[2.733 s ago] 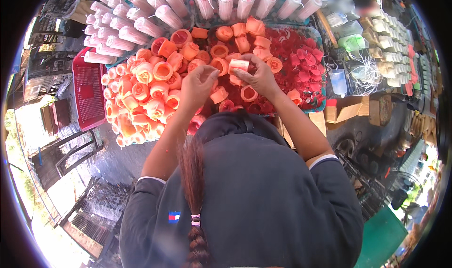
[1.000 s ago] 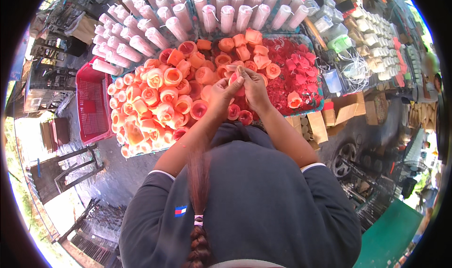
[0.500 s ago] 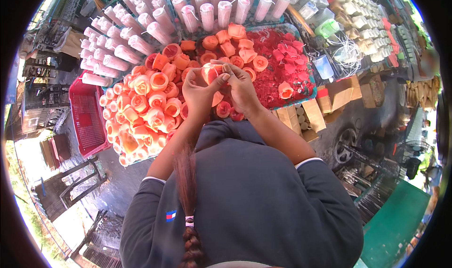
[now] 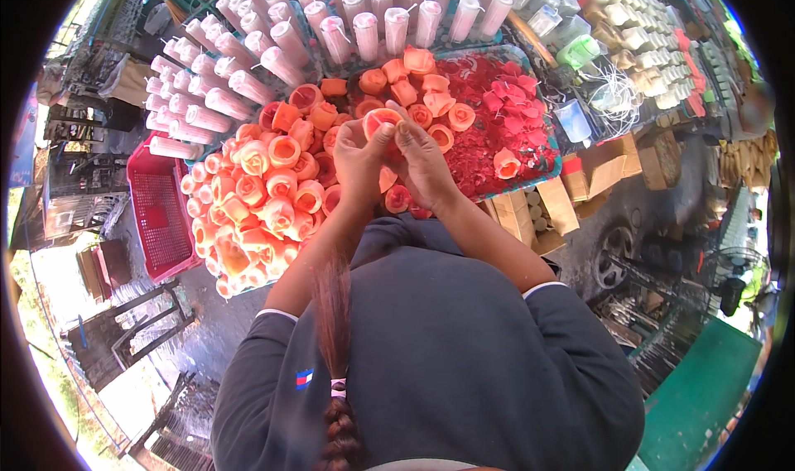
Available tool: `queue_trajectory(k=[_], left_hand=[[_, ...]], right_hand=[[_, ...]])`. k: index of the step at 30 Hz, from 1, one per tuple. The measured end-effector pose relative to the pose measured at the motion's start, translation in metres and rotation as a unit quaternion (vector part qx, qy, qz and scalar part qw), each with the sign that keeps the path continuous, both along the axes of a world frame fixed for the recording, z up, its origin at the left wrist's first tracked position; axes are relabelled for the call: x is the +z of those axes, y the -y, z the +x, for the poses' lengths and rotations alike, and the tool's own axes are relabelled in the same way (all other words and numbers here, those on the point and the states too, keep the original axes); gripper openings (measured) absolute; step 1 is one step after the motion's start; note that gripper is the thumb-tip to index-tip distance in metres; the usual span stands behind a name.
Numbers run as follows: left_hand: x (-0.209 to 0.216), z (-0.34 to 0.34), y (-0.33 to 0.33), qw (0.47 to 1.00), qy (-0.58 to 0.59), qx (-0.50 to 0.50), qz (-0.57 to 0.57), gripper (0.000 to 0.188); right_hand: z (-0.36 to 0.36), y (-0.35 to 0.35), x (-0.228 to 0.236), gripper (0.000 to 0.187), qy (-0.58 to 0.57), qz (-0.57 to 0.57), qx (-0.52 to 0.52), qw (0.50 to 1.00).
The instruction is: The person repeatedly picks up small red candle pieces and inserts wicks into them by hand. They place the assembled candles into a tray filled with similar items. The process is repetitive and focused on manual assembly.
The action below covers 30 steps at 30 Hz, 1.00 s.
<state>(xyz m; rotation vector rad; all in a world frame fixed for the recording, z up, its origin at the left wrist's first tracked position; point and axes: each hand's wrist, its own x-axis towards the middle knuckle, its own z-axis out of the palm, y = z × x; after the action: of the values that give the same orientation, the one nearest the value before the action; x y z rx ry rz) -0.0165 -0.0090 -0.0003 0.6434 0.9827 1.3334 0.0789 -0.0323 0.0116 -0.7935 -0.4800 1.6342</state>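
Rose (image 4: 379,118) over tray (image 4: 530,183), nearer its left edge than right. Left hand (image 4: 358,158), right hand (image 4: 424,161): fingers closed round rose, both touching; mouth upward, long axis roughly upright.

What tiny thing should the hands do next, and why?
Perhaps turn the orange flower slightly: the left hand holds it, open end showing, and the right hand has its fingers at one side of the rim, so turning might bring the rest within reach.
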Motion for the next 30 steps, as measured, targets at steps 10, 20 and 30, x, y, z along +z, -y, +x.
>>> queue_trajectory(k=[10, 20, 30], left_hand=[[0.012, 0.000, 0.003, 0.999, -0.015, -0.039, 0.002, 0.031], [0.022, -0.008, 0.000, 0.982, -0.133, -0.125, 0.056, 0.029], [0.010, -0.025, -0.010, 0.970, -0.046, -0.204, 0.120, 0.032]], right_hand=[[0.011, -0.013, -0.013, 0.026, 0.048, 0.048, -0.051, 0.996], [0.027, -0.037, -0.026, 0.019, 0.110, 0.022, -0.043, 0.993], [0.028, -0.024, -0.017, 0.022, -0.017, -0.084, 0.050, 0.995]])
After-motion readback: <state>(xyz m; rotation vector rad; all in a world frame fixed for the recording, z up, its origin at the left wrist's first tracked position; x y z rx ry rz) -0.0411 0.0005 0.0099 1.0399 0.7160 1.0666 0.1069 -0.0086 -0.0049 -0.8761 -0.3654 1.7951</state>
